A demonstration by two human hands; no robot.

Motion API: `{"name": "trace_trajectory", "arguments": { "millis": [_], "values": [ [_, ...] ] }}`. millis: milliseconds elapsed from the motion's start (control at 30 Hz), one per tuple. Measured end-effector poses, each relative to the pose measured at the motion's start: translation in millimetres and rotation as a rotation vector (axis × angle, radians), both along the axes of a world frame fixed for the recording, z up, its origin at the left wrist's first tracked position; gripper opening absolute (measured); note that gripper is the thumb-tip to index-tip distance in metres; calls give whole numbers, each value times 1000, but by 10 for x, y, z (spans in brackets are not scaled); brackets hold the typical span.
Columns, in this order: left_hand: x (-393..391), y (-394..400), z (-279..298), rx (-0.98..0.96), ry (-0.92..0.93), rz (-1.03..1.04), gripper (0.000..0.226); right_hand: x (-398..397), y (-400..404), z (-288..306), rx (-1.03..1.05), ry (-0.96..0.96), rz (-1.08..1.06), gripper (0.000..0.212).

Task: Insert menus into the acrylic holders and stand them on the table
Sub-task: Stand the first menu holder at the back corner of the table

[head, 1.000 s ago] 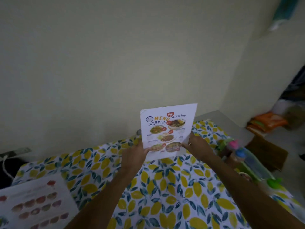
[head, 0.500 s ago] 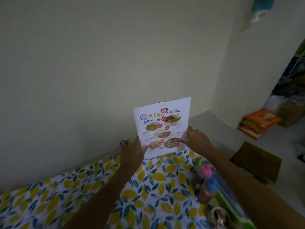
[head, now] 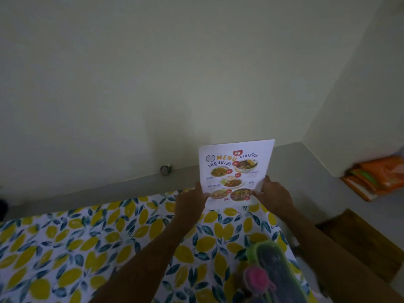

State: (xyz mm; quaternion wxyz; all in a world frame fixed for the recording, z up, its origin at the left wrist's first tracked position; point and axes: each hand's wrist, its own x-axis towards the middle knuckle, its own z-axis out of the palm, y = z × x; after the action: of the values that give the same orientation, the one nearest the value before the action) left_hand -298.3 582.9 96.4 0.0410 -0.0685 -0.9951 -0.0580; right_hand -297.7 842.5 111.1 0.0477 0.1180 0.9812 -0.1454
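Observation:
A white menu sheet [head: 235, 169] with food photos and an orange "MENU" heading stands upright at the far edge of the table [head: 65, 248], which wears a lemon-print cloth. My left hand [head: 189, 203] grips the sheet's lower left edge and my right hand [head: 274, 196] grips its lower right edge. Whether a clear acrylic holder surrounds the sheet I cannot tell; its bottom is hidden behind my hands.
A green-rimmed tray [head: 276, 272] and a pink-capped bottle [head: 256, 278] stand at the table's near right. A pale wall rises just behind the table. Orange packets [head: 378, 176] lie on the floor at right, beside a brown wooden piece [head: 369, 241].
My view has swung right and the second menu at the near left is out of sight. The menu and both hands sit further right, at the table's far edge, still held by both hands.

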Motion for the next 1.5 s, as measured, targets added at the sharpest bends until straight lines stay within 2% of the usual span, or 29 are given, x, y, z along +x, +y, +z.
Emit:
{"name": "trace_trajectory", "arguments": {
  "millis": [167, 300, 567, 800, 967, 1167, 1233, 1367, 1500],
  "values": [
    [-239, 87, -263, -140, -85, 7, 49, -310, 96, -264, 13, -53, 28, 60],
    [-360, 174, -434, -72, -98, -29, 48, -464, 185, -424, 25, -73, 34, 59],
    [-486, 208, -631, -66, -92, -50, 34, -529, 255, -668, -18, -43, 33, 56],
    [-538, 217, -670, 25, -159, -41, 44, -534, 243, -713, -61, -61, 11, 57],
    [-570, 216, -699, 69, -282, -3, 61, -565, 224, -718, -204, -132, -23, 66],
    [-574, 217, -632, 366, -464, 35, 64, -574, 214, -679, -343, -168, -56, 66],
    [-573, 217, -583, 409, -486, 66, 66, -560, 213, -657, -364, -170, -64, 66],
    [-542, 192, -464, 390, -474, 92, 68, -483, 192, -589, -349, -185, -62, 67],
    [-468, 150, -286, 240, -416, 120, 77, -369, 176, -444, -275, -199, -36, 65]
  ]
}}
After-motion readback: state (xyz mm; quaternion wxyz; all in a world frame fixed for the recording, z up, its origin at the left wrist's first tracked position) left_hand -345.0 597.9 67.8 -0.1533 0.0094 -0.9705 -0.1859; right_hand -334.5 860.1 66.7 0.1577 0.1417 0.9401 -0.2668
